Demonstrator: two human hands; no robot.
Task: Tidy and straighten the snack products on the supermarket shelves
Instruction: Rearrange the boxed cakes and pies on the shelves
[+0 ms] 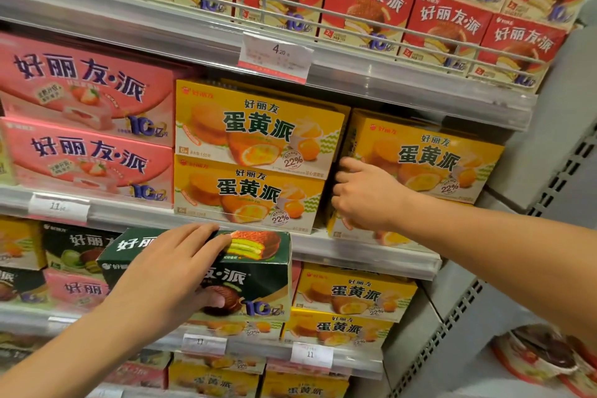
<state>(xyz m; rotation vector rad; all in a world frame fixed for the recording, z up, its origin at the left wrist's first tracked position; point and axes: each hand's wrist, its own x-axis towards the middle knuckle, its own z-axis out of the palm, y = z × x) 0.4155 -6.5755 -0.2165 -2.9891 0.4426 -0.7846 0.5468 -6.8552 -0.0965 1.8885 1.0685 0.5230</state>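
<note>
Both hands on snack boxes, middle and lower shelves, centre of frame.

Left hand [176,271] grips the dark green box [232,278] at lower centre: fingers lie over its top edge, thumb on its front; the box is held out in front of the shelf, slightly tilted. Right hand [365,194], centre right, has its fingers curled round the left edge of the right-hand yellow boxes [429,158], which sit further back than the yellow stack [255,155] beside them. Judgement: draw them forward squarely until the fronts line up; keep the green box level and place it with matching stock.
</note>
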